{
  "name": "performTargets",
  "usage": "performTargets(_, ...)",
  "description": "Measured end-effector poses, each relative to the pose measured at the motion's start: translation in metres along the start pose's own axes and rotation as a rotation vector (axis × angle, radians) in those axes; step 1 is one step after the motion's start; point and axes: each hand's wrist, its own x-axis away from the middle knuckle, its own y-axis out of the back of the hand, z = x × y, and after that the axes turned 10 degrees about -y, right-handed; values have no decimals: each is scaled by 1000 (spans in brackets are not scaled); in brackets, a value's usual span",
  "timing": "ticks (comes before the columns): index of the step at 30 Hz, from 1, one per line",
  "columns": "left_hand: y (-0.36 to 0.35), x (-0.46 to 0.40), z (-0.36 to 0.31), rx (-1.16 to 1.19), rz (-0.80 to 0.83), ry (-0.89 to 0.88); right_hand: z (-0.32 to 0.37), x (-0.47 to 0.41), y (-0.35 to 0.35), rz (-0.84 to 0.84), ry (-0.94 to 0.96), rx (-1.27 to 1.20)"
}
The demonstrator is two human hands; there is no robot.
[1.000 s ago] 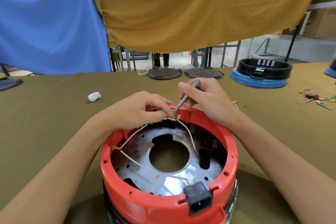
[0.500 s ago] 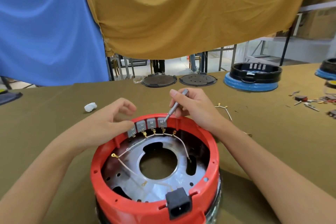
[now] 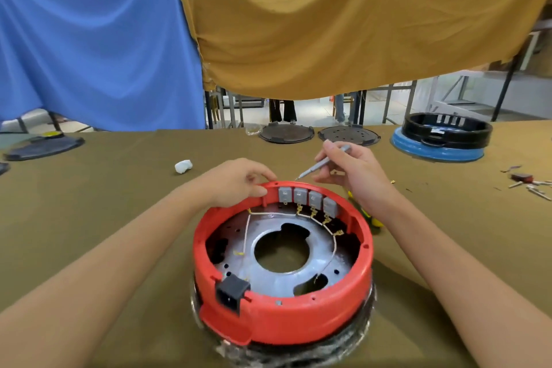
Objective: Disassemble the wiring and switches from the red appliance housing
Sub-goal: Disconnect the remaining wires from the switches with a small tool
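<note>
1. The left hand (image 3: 239,181) rests on the far-left rim of the red appliance housing (image 3: 298,317), its fingers curled over the edge and gripping it.
2. The right hand (image 3: 355,172) pinches a slim grey metal screwdriver (image 3: 321,163) like a pen; the pointed tip hangs just above the far rim, apart from the plastic.
3. The red appliance housing is a round, glossy plastic ring standing on the counter (image 3: 89,218) close to the person, between both forearms.
4. Four small grey rectangular switches (image 3: 307,199) sit side by side against the inner far wall of the housing.
5. Thin pale wiring (image 3: 316,218) with brass-coloured terminals hangs in loops under the switches and runs down both sides over a dull silver metal plate (image 3: 268,275) with a large round hole.
6. A black rectangular power socket (image 3: 231,293) is set in the near rim.
7. The counter is covered in olive-brown cloth; a crumpled white wad (image 3: 183,166) lies left of the hands.
8. Farther off lie two dark round perforated discs (image 3: 316,134), and a black ring stacked on a blue base (image 3: 442,143) at the right.
9. Small loose metal parts (image 3: 528,182) lie scattered at the far right edge.
10. Blue cloth (image 3: 89,39) and mustard cloth (image 3: 343,24) hang behind.
</note>
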Motion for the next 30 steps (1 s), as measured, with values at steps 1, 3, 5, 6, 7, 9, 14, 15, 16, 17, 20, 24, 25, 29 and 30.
performTargets(1,-2,-6,-2,16,-37,-5,-2,0,1,6,-12,-5)
performTargets(3,-4,-12,-3,91,-87,26,-4,0,4,3,-30,-20)
performTargets(5,0,-6,-1,196,-82,139,-5,0,7,0,-41,-35)
performTargets(6,5,1,0,199,-51,210,-6,-1,8,-1,-38,-38)
performTargets(7,9,10,0,163,4,280,-6,-2,9,-2,-32,-39)
performTargets(9,14,26,-1,133,128,386,-6,-3,9,0,-24,-34)
performTargets(14,9,34,-14,12,127,312,-5,-2,4,12,-27,-44)
performTargets(15,9,28,-15,-43,121,270,-5,-1,4,9,-26,-47)
performTargets(16,10,22,-16,-82,122,221,-4,-1,5,7,-26,-54)
performTargets(17,10,14,-16,-95,118,172,-4,-1,7,6,-30,-68)
performTargets(20,7,-12,-19,-55,75,66,-2,-2,11,-2,-33,-90)
performTargets(24,-2,-36,-23,93,-14,-26,-2,-2,14,26,-35,-109)
performTargets(25,-3,-38,-23,178,-42,-25,-1,-2,15,34,-39,-114)
performTargets(29,12,-24,-16,332,-71,130,0,-3,20,28,-45,-107)
performTargets(30,17,-13,-13,304,-46,206,0,-3,20,28,-42,-96)
